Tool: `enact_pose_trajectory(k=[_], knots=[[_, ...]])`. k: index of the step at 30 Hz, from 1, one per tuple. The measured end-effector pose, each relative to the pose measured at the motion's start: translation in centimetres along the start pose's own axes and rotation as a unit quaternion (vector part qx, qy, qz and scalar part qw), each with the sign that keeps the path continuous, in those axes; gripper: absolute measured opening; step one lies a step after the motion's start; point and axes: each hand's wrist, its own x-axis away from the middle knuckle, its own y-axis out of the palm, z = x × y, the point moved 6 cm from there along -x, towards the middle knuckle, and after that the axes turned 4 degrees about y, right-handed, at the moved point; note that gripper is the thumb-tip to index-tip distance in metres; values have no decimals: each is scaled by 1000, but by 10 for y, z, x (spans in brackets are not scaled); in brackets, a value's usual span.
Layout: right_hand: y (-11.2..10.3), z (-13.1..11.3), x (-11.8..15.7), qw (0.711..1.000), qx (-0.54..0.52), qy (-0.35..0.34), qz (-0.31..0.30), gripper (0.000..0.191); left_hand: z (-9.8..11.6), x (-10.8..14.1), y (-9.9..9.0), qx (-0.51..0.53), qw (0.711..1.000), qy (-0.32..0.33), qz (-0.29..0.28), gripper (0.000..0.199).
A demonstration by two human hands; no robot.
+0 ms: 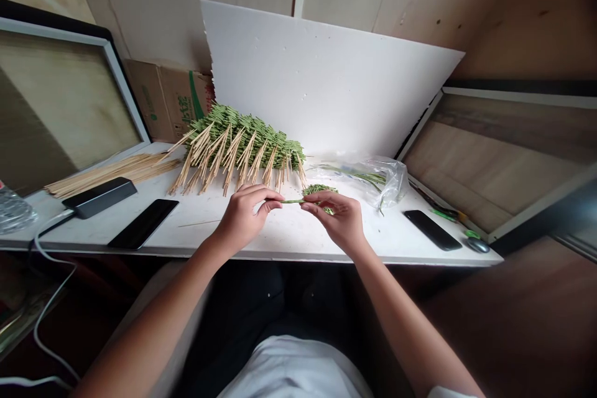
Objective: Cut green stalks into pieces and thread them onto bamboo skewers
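Between my two hands, just above the front of the white table, a short green bean piece (293, 201) is stretched level. My left hand (243, 214) pinches its left end with thumb and fingertips. At the other end, my right hand (341, 216) has thumb and fingers closed on it. Behind my right hand lies a small heap of cut green bean pieces (321, 188), partly covered by the fingers. A big stack of beans threaded on skewers (254, 146) rises behind my left hand, its bare stick ends pointing towards me. One loose skewer (199, 222) lies left of my left hand.
Bare bamboo skewers (116, 173) lie at the left, near a black box (100, 196) and a phone (143, 224). On the right are a clear plastic bag (392, 177) with long beans, another phone (431, 229) and a mouse (478, 244). A white board (326, 81) stands behind.
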Motion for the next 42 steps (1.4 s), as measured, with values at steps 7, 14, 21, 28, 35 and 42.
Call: enact_pose_trajectory(k=[7,14,21,28,35,42], knots=[[7,6,4,998,59,-38,-2,16,-2,5,6,-23,999,12,-31,6],[21,-8,15,990,99,-99,31,13,5,13,25,93,993,-58,-50,20],[29,-2,18,999,29,-36,8,22,10,11,22,118,991,-58,-17,19],[36,-5,22,998,-7,-55,13,25,13,12,24,151,985,-85,-16,15],[18,23,6,993,-106,46,17,36,7,10,15,186,977,-107,10,20],[-65,104,-28,979,150,125,54,39,-11,4,-10,100,989,-100,40,22]])
